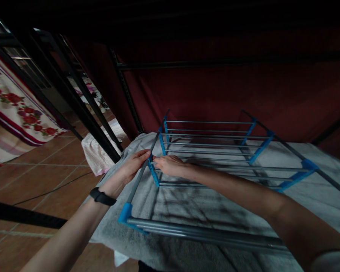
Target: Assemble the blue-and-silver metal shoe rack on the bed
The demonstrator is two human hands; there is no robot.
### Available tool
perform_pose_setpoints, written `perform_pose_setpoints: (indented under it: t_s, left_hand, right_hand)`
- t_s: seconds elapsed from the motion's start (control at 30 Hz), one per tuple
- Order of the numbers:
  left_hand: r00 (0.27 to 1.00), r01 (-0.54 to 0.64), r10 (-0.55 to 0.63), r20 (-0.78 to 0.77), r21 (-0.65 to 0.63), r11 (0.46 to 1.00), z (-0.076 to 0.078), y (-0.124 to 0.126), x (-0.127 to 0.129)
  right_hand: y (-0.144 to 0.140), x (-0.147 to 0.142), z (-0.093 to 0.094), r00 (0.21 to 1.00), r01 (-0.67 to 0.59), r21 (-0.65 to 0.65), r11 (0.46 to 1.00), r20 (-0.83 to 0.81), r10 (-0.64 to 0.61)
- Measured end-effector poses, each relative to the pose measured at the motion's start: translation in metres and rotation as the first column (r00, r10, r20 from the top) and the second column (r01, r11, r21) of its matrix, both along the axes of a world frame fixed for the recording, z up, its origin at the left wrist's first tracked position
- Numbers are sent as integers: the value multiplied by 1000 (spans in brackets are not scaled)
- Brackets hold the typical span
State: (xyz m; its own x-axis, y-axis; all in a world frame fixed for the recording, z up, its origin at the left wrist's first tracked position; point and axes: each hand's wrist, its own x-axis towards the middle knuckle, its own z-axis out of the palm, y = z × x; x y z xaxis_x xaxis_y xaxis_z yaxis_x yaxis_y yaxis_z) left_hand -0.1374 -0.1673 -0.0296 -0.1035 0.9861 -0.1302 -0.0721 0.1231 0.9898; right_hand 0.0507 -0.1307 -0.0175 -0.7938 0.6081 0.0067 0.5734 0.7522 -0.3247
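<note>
Far left: a floral cloth (14,109) hangs beside dark metal posts (73,102), over a brown tiled floor (39,170). A pink-and-white towel (98,153) lies on the floor at the foot of the posts.

Left forearm carries a black wristband (102,197). The left hand (134,163) rests against the grey side rail (141,172) of a shoe rack (215,151), fingers curled round the rail; grip closed on the rail, just beside a blue connector (153,172).

The rack lies flat on a bed covered in a grey sheet (187,204). It consists of grey metal rods joined by blue plastic brackets; the nearest crossbars (204,232) run across the lower part of the view, ending in a blue corner piece (125,213) at left.

The right hand (171,165) meets the left at the same blue connector, palm down, fingertips touching the bracket; whether its grip is closed on it cannot be told. The right arm crosses over the rack from lower right.

Behind: dark red wall (229,87).
</note>
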Motion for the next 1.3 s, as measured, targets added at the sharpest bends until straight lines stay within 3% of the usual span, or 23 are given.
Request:
perform_pose_setpoints:
  t_s: [0.27, 0.7, 1.3]
  left_hand:
    - [995, -54, 55, -89, 20, 998, -4, 3, 4]
    - [955, -5, 33, -294, 93, 996, -11, 2, 2]
    - [949, -20, 61, -309, 134, 991, -6, -1, 9]
  right_hand:
    - [0, 1, 6, 1000, 4, 4, 1000, 14, -4]
    - [-1, 2, 13, 999, 29, -29, 999, 22, -28]
    - [2, 3, 10, 1000, -29, 7, 1000, -2, 29]
